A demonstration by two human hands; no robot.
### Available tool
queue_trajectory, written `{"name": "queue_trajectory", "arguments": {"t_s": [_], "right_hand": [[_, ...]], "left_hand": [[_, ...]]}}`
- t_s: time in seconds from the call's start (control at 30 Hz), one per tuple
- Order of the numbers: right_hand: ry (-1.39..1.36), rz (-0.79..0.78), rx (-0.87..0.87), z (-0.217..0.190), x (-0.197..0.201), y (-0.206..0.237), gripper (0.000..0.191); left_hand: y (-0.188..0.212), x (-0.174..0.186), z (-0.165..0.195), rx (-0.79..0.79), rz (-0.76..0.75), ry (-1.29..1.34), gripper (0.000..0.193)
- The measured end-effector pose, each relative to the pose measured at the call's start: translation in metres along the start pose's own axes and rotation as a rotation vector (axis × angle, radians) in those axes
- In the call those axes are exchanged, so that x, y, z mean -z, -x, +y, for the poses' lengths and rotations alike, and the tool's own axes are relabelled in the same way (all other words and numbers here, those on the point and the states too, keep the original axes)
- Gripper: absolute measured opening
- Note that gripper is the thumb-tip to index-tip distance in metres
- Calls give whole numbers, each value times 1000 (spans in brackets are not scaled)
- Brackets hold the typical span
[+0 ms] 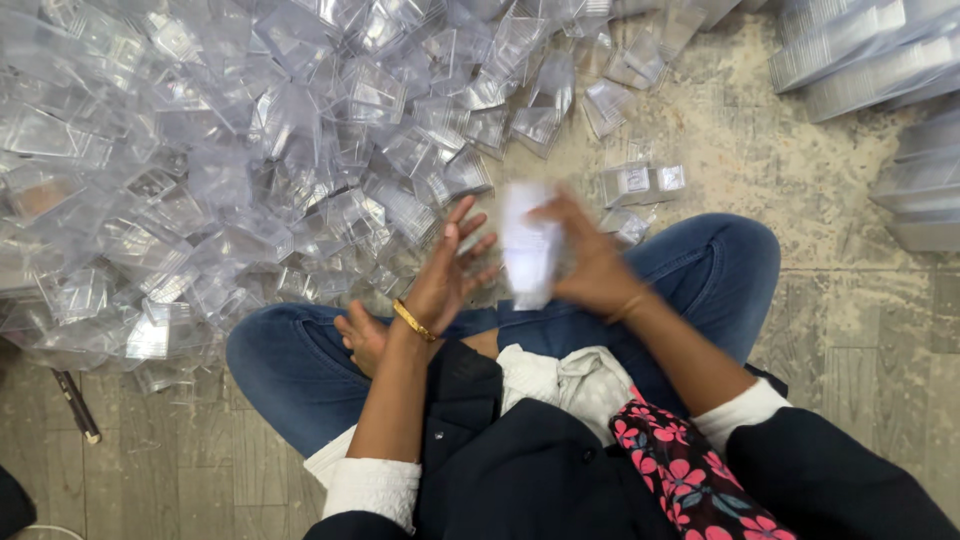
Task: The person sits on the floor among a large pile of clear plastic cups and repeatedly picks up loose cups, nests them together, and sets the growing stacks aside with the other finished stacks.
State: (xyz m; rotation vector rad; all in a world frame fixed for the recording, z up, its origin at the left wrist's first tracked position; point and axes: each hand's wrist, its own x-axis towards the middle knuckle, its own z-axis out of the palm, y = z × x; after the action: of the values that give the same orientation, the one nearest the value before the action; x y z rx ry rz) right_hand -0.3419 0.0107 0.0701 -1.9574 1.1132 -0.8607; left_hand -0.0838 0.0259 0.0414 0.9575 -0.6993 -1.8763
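I sit cross-legged on the floor in blue jeans. My right hand (590, 265) grips a small clear plastic box (528, 245), blurred by motion, just above my knee. My left hand (448, 270) is beside it with fingers spread and the palm facing the box, holding nothing; a gold bangle (413, 321) sits on its wrist. A large heap of clear plastic boxes (230, 150) covers the floor in front of me and to my left.
Stacked clear boxes (870, 60) stand in rows at the upper right. A few loose boxes (640, 183) lie on the dusty tiled floor (800, 180) beyond my right knee. A dark stick (76, 405) lies at the lower left.
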Motion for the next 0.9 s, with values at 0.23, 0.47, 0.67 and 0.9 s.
{"name": "queue_trajectory", "arguments": {"t_s": [0.23,0.47,0.67,0.9], "right_hand": [[-844,872,-551,158,184,-25,76],[-643,1325,-879,250,233,-94,123],[-514,1561,-1084,287,285,-135,154],[-519,1554,-1121,326,350,-129,102]], "left_hand": [[-16,36,-16,-131,501,-1000,26],[-35,22,-21,-272,537,-1270,18],[-44,15,-13,57,543,-1359,28],[-57,14,-13,-43,508,-1343,42]]}}
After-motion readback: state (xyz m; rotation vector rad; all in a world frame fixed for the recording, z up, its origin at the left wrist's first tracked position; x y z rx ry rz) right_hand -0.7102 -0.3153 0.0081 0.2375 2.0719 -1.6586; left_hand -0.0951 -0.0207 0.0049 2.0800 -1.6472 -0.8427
